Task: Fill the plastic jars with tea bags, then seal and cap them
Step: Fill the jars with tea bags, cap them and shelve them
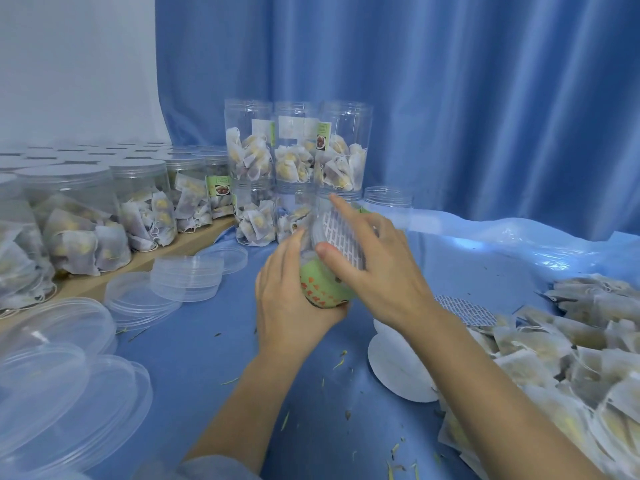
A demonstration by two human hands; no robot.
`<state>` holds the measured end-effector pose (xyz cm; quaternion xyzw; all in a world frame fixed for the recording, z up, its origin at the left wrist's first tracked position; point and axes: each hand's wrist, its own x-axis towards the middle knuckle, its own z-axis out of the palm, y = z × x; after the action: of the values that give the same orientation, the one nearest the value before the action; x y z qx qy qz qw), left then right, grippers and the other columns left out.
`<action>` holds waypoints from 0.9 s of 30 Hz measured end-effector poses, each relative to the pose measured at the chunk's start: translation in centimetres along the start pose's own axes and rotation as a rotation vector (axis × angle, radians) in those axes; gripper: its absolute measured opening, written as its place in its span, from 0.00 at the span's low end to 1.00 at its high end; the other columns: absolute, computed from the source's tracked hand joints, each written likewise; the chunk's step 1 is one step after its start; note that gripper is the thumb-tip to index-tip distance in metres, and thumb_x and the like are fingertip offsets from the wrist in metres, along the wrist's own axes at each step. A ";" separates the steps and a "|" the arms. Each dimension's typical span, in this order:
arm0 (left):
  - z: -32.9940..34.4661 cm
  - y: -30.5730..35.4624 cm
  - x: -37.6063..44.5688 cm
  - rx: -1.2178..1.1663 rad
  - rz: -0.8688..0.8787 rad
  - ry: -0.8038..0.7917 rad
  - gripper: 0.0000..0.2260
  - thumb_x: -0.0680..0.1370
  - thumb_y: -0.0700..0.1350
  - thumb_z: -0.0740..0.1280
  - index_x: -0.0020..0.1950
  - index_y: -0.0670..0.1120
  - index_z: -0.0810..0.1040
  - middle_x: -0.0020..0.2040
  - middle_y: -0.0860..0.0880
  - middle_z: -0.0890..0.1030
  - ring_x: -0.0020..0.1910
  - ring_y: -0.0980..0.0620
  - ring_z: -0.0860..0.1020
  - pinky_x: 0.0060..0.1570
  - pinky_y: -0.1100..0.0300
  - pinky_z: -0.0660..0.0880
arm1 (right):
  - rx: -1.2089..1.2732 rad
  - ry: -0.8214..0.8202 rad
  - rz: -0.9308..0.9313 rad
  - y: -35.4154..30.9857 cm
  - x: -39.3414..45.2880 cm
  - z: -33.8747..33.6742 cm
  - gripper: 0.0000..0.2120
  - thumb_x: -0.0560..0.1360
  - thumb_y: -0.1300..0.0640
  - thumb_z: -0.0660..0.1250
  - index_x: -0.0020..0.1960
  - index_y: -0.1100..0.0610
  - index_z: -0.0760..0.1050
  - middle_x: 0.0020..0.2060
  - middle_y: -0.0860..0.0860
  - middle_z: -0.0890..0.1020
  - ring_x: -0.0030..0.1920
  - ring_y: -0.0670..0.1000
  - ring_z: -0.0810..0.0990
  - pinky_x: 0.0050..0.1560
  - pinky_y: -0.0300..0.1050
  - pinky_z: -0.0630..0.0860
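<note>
The jar [323,285] wears a green label with orange marks; the seal [341,233] on its mouth is white with a grey brick pattern. Behind the jar hangs a blue curtain [450,98]; beneath it lies a blue desk [242,341].

Open blue cloth [214,362] is left at six o'clock, hemmed by lids [62,372] at nine, stacked jars [298,168] at twelve, tea bags [554,358] at three.

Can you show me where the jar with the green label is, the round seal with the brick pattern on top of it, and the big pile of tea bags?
Jar [323,289]: head view, on its green label.
Seal [341,233]: head view, on its patterned face.
Tea bags [554,362]: head view, middle of the loose pile.
</note>
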<state>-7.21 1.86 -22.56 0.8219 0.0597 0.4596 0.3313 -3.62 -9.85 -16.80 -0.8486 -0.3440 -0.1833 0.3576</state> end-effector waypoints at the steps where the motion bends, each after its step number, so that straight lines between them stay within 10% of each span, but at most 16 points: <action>1: -0.1 0.1 0.0 -0.051 -0.054 -0.040 0.48 0.55 0.50 0.80 0.72 0.54 0.62 0.68 0.54 0.71 0.67 0.51 0.70 0.63 0.48 0.70 | 0.095 -0.008 0.012 0.1 0.1 -0.4 0.41 0.60 0.24 0.57 0.70 0.28 0.46 0.69 0.47 0.65 0.70 0.50 0.62 0.68 0.50 0.62; 4: -0.2 0.7 0.2 -0.303 -0.213 -0.079 0.47 0.52 0.54 0.78 0.68 0.61 0.62 0.61 0.59 0.75 0.60 0.56 0.75 0.55 0.55 0.76 | 0.441 -0.052 0.103 1.0 0.4 -1.6 0.59 0.47 0.29 0.73 0.71 0.31 0.45 0.68 0.36 0.63 0.68 0.41 0.65 0.67 0.46 0.68; 7: 0.0 1.4 0.6 -0.527 -0.289 -0.079 0.49 0.48 0.54 0.77 0.68 0.59 0.65 0.59 0.60 0.78 0.57 0.59 0.78 0.54 0.58 0.77 | 0.487 -0.138 0.068 2.1 0.4 -1.7 0.47 0.47 0.36 0.78 0.59 0.22 0.57 0.55 0.23 0.72 0.57 0.29 0.72 0.57 0.33 0.72; 11: 0.1 2.2 1.3 -0.648 -0.338 -0.119 0.51 0.46 0.50 0.78 0.69 0.54 0.66 0.57 0.56 0.80 0.55 0.57 0.79 0.53 0.57 0.78 | 0.515 -0.120 0.096 2.4 0.3 -1.4 0.44 0.49 0.38 0.79 0.63 0.40 0.69 0.54 0.32 0.78 0.53 0.31 0.76 0.52 0.31 0.74; 20: -4.5 4.7 4.7 -0.417 -0.338 -0.375 0.26 0.53 0.44 0.77 0.48 0.55 0.73 0.40 0.62 0.80 0.34 0.73 0.76 0.33 0.78 0.70 | 0.601 0.140 0.228 -0.3 1.0 -1.3 0.36 0.51 0.38 0.79 0.56 0.44 0.73 0.46 0.38 0.82 0.47 0.36 0.79 0.45 0.34 0.74; 27: -13.9 3.9 6.1 -0.158 -0.295 -0.487 0.26 0.56 0.41 0.82 0.48 0.56 0.77 0.41 0.63 0.83 0.42 0.67 0.80 0.42 0.72 0.75 | 0.709 0.095 0.164 -6.3 -0.2 1.4 0.42 0.48 0.34 0.77 0.58 0.48 0.74 0.53 0.43 0.81 0.54 0.43 0.79 0.56 0.45 0.76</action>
<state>-15.57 8.06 -10.90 0.8621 0.0615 0.1988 0.4621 -8.22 -5.68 -14.83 -0.6871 -0.3001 -0.0628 0.6587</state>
